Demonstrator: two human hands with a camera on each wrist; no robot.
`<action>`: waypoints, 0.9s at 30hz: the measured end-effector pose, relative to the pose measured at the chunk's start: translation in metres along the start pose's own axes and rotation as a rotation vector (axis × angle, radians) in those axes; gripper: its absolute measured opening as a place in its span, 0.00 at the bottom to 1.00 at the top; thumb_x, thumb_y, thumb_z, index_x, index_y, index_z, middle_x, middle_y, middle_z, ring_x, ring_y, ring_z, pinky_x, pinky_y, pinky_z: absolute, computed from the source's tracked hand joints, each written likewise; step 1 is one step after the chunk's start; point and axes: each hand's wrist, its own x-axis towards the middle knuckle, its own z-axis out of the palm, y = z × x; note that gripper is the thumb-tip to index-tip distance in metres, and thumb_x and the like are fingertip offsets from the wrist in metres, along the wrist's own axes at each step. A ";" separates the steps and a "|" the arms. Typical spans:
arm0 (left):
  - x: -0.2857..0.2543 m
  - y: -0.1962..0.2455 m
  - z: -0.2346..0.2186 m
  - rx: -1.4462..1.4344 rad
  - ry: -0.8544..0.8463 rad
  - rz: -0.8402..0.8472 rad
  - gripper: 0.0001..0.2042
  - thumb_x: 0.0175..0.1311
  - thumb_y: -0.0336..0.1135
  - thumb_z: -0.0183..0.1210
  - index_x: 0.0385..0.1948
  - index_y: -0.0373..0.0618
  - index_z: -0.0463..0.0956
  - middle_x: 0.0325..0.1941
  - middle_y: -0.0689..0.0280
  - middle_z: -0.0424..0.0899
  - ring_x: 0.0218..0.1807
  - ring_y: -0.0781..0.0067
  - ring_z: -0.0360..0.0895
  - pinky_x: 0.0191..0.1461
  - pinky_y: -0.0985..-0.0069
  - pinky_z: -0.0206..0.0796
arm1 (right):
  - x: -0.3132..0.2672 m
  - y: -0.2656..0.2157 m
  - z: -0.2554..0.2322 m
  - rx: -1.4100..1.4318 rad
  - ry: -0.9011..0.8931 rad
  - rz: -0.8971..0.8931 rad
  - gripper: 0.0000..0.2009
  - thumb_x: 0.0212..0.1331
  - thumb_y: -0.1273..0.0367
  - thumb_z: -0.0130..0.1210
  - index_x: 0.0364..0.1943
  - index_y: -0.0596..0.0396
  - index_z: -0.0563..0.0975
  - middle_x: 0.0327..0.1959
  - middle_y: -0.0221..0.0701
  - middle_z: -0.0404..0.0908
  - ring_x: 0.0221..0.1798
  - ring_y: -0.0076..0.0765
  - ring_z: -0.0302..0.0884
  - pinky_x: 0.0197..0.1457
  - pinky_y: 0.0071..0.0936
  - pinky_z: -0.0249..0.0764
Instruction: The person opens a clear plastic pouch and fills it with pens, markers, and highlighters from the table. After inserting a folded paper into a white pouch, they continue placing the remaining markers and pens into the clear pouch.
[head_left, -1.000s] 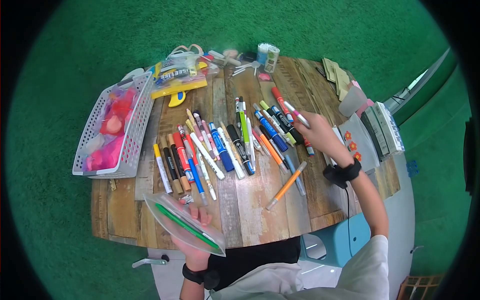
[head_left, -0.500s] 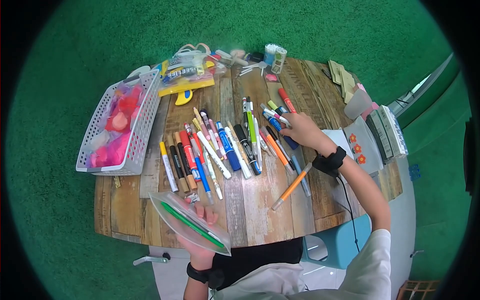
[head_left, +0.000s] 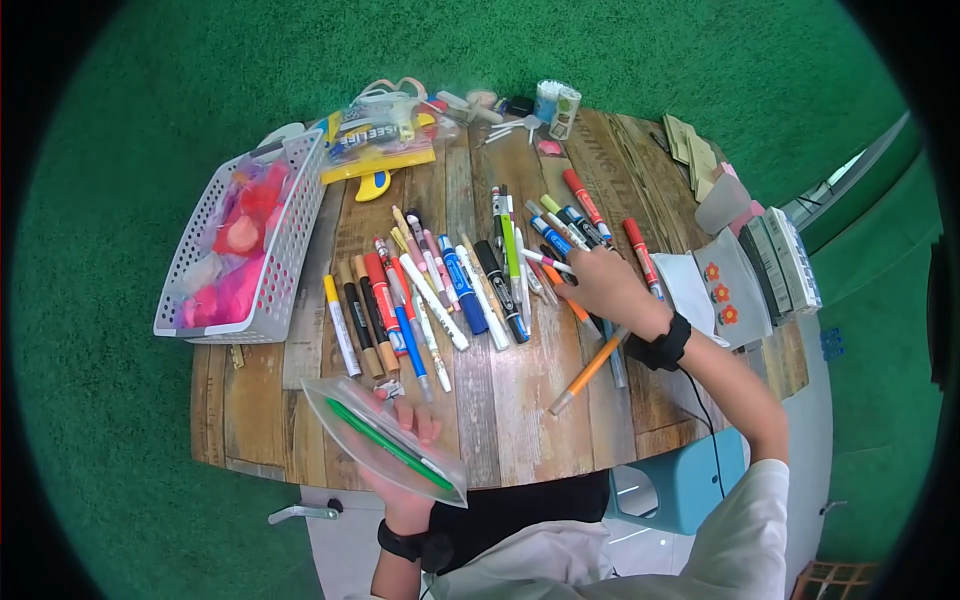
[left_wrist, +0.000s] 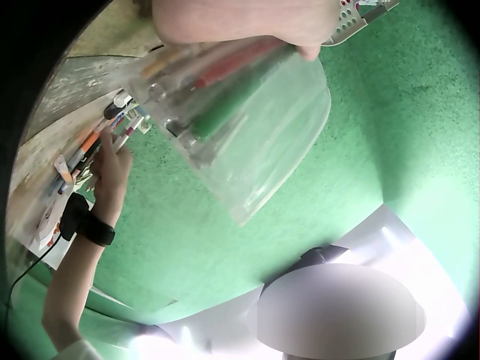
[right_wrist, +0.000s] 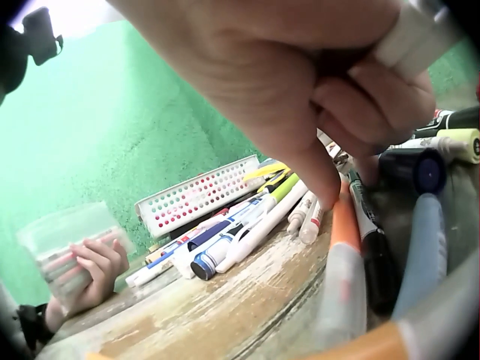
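Note:
My left hand (head_left: 400, 485) grips a translucent pouch (head_left: 345, 408) low over the near table edge, fingertips curled on its side. Inside the pouch lies a green pen (head_left: 390, 445); the left wrist view also shows a red shape (left_wrist: 232, 64) in it. A white pen with a pink band (head_left: 545, 262) is held in my right hand (head_left: 615, 290), whose fingers reach down among the markers right of centre. In the right wrist view one finger comes down at the end of an orange marker (right_wrist: 345, 221), but contact is unclear.
Many pens and markers lie in rows across the table (head_left: 520, 425). A white basket (head_left: 290, 245) stands left, with a zip bag (head_left: 380, 150) behind the pens. Cotton swab tubs (head_left: 556, 108) are at the back; a flower-patterned pouch (head_left: 735, 290) and boxes (head_left: 780, 265) lie right.
My right hand has moved toward the near side and left, over the orange markers, still holding the white pen. A red marker now shows beside it. My left hand keeps the pouch nearly in place.

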 end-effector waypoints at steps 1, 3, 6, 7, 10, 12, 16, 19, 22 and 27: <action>0.000 0.000 0.000 0.000 0.000 -0.001 0.25 0.68 0.60 0.44 0.49 0.46 0.68 0.26 0.69 0.62 0.25 0.76 0.57 0.33 0.76 0.52 | -0.001 -0.002 0.003 -0.050 0.038 -0.001 0.15 0.49 0.61 0.62 0.29 0.61 0.79 0.28 0.48 0.80 0.35 0.55 0.81 0.40 0.44 0.77; -0.001 0.000 0.000 0.009 0.007 0.006 0.25 0.68 0.60 0.44 0.48 0.46 0.68 0.26 0.69 0.62 0.25 0.76 0.56 0.33 0.76 0.52 | -0.001 -0.002 0.005 -0.067 0.042 -0.007 0.15 0.48 0.61 0.62 0.28 0.62 0.79 0.26 0.48 0.80 0.33 0.54 0.80 0.39 0.43 0.77; -0.001 0.000 0.002 0.010 0.013 0.016 0.24 0.69 0.59 0.44 0.48 0.46 0.68 0.26 0.69 0.62 0.25 0.76 0.56 0.33 0.76 0.52 | 0.005 0.002 0.014 -0.091 0.027 -0.020 0.15 0.47 0.61 0.61 0.25 0.63 0.79 0.24 0.48 0.79 0.31 0.54 0.79 0.38 0.41 0.77; -0.002 0.000 0.003 0.009 0.012 0.016 0.24 0.69 0.59 0.44 0.48 0.46 0.68 0.26 0.69 0.62 0.25 0.76 0.56 0.33 0.76 0.52 | 0.006 0.001 0.014 -0.097 0.005 -0.025 0.16 0.46 0.61 0.61 0.24 0.63 0.79 0.24 0.48 0.79 0.30 0.54 0.79 0.38 0.41 0.77; -0.002 0.001 0.003 0.010 -0.001 0.024 0.24 0.69 0.59 0.43 0.48 0.46 0.68 0.26 0.69 0.63 0.25 0.76 0.56 0.33 0.76 0.52 | 0.009 -0.001 0.000 -0.072 -0.017 0.002 0.17 0.48 0.59 0.60 0.22 0.63 0.78 0.24 0.49 0.78 0.31 0.55 0.79 0.38 0.43 0.76; -0.003 0.002 0.004 -0.001 0.022 -0.001 0.24 0.69 0.58 0.43 0.48 0.46 0.68 0.26 0.69 0.63 0.26 0.75 0.57 0.33 0.75 0.52 | 0.010 0.000 -0.013 -0.086 0.028 -0.047 0.17 0.50 0.59 0.59 0.23 0.62 0.79 0.24 0.49 0.78 0.31 0.55 0.78 0.39 0.44 0.75; -0.003 0.001 0.004 -0.003 0.063 0.003 0.24 0.69 0.58 0.43 0.48 0.46 0.69 0.27 0.68 0.64 0.26 0.75 0.57 0.34 0.75 0.53 | 0.015 0.002 -0.038 -0.075 0.021 -0.086 0.18 0.55 0.59 0.55 0.24 0.64 0.77 0.25 0.48 0.78 0.33 0.55 0.77 0.40 0.47 0.72; -0.003 0.000 0.004 -0.004 0.039 0.006 0.24 0.69 0.59 0.43 0.48 0.46 0.69 0.26 0.68 0.64 0.26 0.75 0.57 0.34 0.76 0.53 | 0.014 0.002 -0.044 -0.041 -0.011 -0.085 0.17 0.58 0.62 0.52 0.23 0.66 0.74 0.24 0.48 0.77 0.31 0.52 0.77 0.38 0.46 0.71; -0.004 0.000 0.002 0.019 0.043 0.023 0.24 0.70 0.59 0.42 0.48 0.46 0.69 0.26 0.68 0.64 0.26 0.75 0.58 0.34 0.76 0.53 | 0.013 -0.005 -0.043 0.611 -0.187 0.058 0.17 0.60 0.63 0.51 0.24 0.66 0.73 0.22 0.46 0.76 0.27 0.50 0.77 0.35 0.45 0.70; -0.003 0.002 -0.007 0.008 -0.064 -0.015 0.20 0.67 0.51 0.45 0.52 0.48 0.67 0.30 0.66 0.65 0.30 0.72 0.62 0.38 0.73 0.56 | 0.036 -0.012 -0.023 0.301 -0.006 -0.163 0.20 0.58 0.56 0.55 0.27 0.64 0.76 0.22 0.47 0.77 0.25 0.49 0.78 0.32 0.42 0.72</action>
